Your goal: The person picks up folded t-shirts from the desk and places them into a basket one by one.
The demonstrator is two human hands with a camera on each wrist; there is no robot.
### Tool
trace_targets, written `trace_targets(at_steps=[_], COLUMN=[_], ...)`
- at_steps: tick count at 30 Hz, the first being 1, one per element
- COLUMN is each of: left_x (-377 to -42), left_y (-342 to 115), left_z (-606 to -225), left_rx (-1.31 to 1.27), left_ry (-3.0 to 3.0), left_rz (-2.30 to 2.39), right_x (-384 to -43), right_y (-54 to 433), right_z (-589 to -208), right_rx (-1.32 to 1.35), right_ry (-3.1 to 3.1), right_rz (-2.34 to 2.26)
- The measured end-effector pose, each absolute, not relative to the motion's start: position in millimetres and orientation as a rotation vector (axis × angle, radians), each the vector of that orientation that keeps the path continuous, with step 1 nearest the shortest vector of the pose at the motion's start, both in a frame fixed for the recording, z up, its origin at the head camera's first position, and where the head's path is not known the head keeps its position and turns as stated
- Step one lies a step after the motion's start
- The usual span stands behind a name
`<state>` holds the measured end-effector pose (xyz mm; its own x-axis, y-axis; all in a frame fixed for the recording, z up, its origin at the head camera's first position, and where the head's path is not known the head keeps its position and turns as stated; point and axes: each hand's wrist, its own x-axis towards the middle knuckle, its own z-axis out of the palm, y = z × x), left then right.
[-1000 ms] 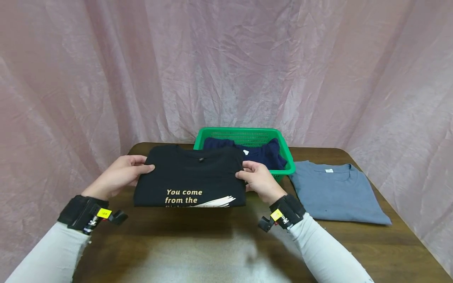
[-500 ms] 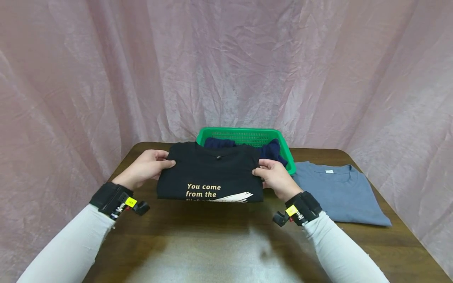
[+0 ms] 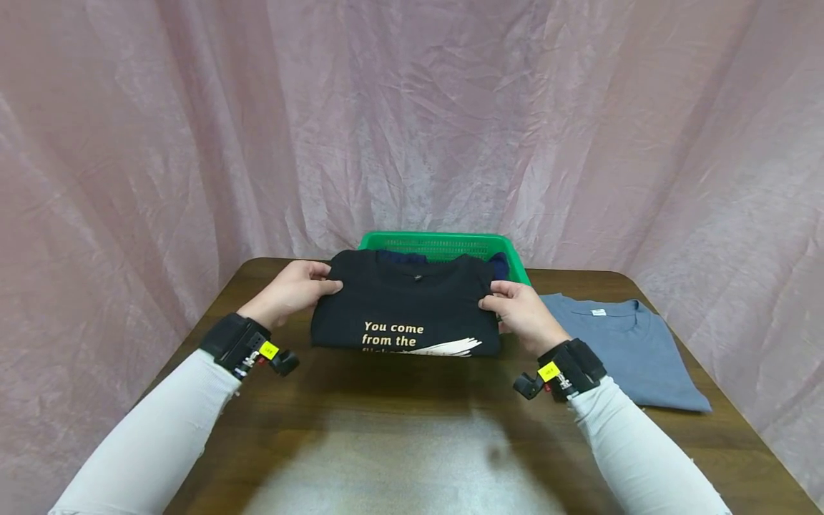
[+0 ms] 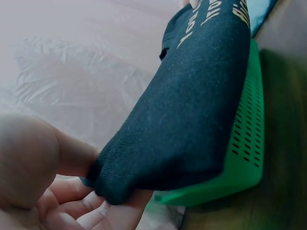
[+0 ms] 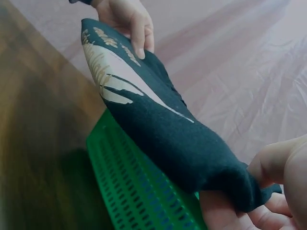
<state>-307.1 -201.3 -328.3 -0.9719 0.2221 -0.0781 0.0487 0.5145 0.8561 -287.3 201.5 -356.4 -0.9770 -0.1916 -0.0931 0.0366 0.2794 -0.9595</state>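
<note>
Between both hands hangs a folded black T-shirt [image 3: 405, 304] with gold lettering and a white brush stroke on its front. My left hand [image 3: 292, 292] pinches its left edge, thumb on top and fingers beneath, as the left wrist view shows. At the opposite edge my right hand [image 3: 524, 311] pinches the cloth the same way. The shirt is held in front of a green plastic basket [image 3: 515, 257] and overlaps most of it in the head view. Dark navy clothing [image 3: 499, 265] lies inside the basket, largely hidden behind the shirt.
A folded grey-blue T-shirt [image 3: 618, 350] lies flat at the right of the brown wooden table [image 3: 399, 443]. Pink curtains [image 3: 412, 121] hang behind the table and along its sides. In the right wrist view the basket's slotted side [image 5: 139, 187] shows below the shirt.
Both hands have carried the black T-shirt to the right and farther away, toward the basket. It covers more of the navy clothing now. The grey-blue shirt and basket have stayed put.
</note>
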Motion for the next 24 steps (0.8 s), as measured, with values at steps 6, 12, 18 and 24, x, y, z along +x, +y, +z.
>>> trace_targets(at_steps=[6, 12, 18, 24], left_x=[-317, -325, -341, -357], left_y=[-185, -172, -159, -148], left_z=[-323, -321, -320, -318], left_rx=[0.252, 0.228, 0.147, 0.093], left_ry=[2.615, 2.58, 2.562, 2.627], left_rz=[1.411, 1.433, 1.482, 1.435], right_x=[-293, -303, -314, -327], right_y=[215, 225, 230, 233], right_z=[-347, -340, -334, -334], right_rx=[-0.124, -0.126, -0.108, -0.07], right_ry=[2.438, 2.446, 2.462, 2.477], right_rz=[-1.687, -1.667, -1.659, -1.672])
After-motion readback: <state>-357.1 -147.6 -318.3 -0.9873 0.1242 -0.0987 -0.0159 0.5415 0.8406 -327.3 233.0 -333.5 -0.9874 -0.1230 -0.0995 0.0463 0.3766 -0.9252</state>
